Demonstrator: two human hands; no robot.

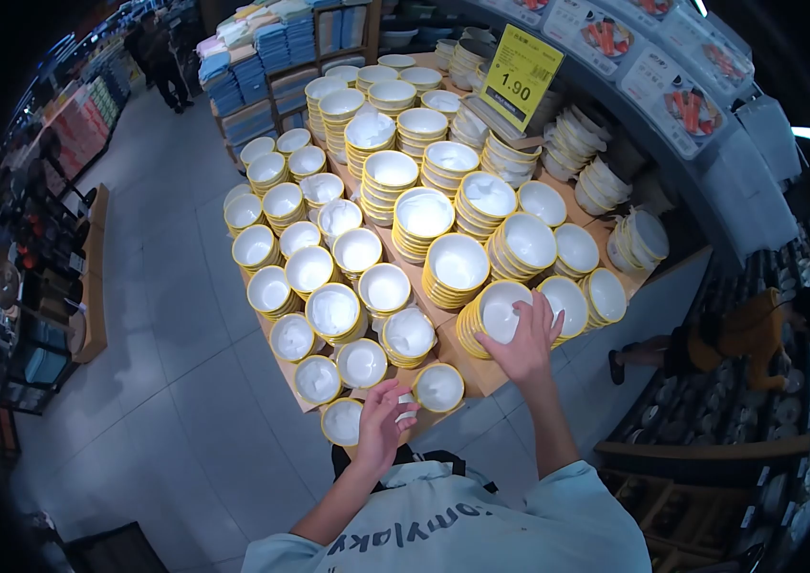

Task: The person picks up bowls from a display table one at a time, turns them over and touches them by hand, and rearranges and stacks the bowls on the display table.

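My right hand (522, 342) is at the near right stack of white bowls with yellow rims. Its thumb and fingers span the near rim of the top bowl (500, 304). My left hand (383, 420) is lower, over the table's front corner, with its fingers curled. A small white thing (407, 407) shows at its fingertips; what it is I cannot make out. Beside that hand are a bowl (340, 422) on the left and another bowl (440, 387) on the right.
Many stacked bowls (456, 261) cover the wooden display table (467, 358). A yellow price sign (522, 74) stands behind them. Folded towels (271, 43) fill a shelf at the back left. A person in orange (735, 329) bends by the right shelves; another person (164, 62) stands far off.
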